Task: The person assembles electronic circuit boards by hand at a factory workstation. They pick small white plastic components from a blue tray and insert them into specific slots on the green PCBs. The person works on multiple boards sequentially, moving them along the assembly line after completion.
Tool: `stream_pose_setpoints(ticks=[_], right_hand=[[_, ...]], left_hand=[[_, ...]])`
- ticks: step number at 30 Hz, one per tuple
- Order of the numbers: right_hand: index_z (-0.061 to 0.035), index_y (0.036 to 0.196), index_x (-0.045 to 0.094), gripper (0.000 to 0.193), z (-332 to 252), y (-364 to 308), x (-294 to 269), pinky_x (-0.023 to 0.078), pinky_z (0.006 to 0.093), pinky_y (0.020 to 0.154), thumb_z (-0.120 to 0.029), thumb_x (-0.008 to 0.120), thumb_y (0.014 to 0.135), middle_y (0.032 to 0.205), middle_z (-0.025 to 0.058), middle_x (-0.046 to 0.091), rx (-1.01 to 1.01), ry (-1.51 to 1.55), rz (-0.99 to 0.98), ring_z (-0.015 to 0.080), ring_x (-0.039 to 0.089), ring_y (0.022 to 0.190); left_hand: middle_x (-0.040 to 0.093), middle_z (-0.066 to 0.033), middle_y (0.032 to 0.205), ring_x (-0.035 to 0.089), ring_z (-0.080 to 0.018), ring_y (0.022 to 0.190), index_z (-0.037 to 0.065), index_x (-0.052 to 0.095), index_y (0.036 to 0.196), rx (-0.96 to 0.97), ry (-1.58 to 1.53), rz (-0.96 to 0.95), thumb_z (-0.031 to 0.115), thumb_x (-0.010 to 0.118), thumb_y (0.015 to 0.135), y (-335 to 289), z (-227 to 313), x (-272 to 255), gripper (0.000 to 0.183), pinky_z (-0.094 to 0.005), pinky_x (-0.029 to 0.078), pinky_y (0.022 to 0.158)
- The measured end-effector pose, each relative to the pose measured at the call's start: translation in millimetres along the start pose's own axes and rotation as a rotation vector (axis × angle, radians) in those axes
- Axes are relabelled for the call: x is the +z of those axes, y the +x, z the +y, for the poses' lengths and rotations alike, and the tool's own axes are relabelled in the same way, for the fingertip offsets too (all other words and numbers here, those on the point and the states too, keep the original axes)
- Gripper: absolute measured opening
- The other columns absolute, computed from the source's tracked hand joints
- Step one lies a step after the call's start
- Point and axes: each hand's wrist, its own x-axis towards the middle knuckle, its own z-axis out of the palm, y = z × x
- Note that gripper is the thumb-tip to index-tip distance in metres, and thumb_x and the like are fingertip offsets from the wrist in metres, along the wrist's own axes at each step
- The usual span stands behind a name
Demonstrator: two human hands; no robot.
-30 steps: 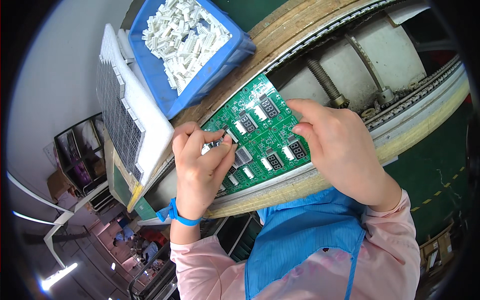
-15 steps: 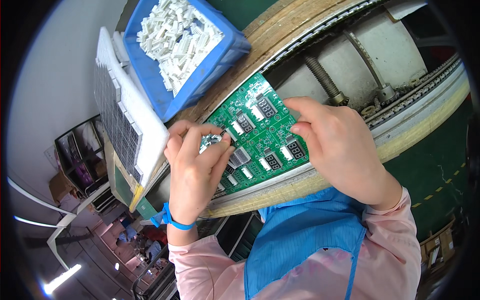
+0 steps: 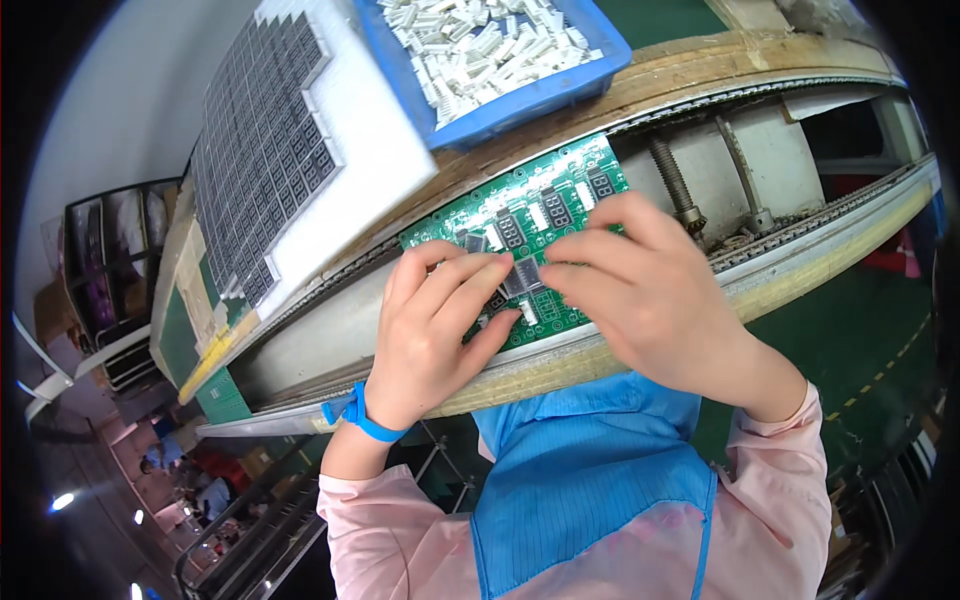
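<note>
A green circuit board with several digit displays and white connectors lies across the conveyor rails. Near its front middle, a greyish digit display sits between my two hands. My left hand curls in from the left, fingertips at the display's upper left edge and the thumb lower down by a white connector. From the right, my right hand brings its bent fingertips to the display's right edge. My fingers hide part of the display and the board around it. A blue band circles my left wrist.
A blue bin of loose white connectors stands beyond the board. Left of it, a white foam sheet carries many dark digit displays. The conveyor chain and a threaded rod lie to the right.
Both hands have come closer together over the board, my right hand moving in from its right edge to the greyish display. The view has turned, showing more of the foam sheet.
</note>
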Motion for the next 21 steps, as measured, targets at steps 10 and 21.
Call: stream_pose_setpoints(ticks=[10, 21], right_hand=[[-0.0049, 0.087, 0.069, 0.014, -4, 17, 28, 0.049, 0.0357, 0.079, -0.011, 0.066, 0.075, 0.091, 0.0039, 0.062, -0.079, -0.189, -0.075, 0.0244, 0.058, 0.095], [0.0011, 0.099, 0.07, 0.01, -24, 18, 19, 0.047, 0.0274, 0.063, -0.005, 0.063, 0.097, 0.083, 0.0063, 0.067, 0.551, 0.412, -0.042, 0.0141, 0.061, 0.071]], left_hand=[[0.068, -0.0098, 0.108, 0.06, -0.0302, 0.098, 0.002, 0.069, 0.12, 0.05, -0.153, 0.168, 0.004, 0.082, 0.069, -14, -10, 0, 0.053, -0.0404, 0.05, 0.085], [0.069, -0.0136, 0.111, 0.069, -0.0277, 0.096, 0.001, 0.069, 0.117, 0.095, -0.4, 0.331, 0.007, 0.087, 0.072, -19, -16, 16, 0.049, -0.0344, 0.057, 0.081]])
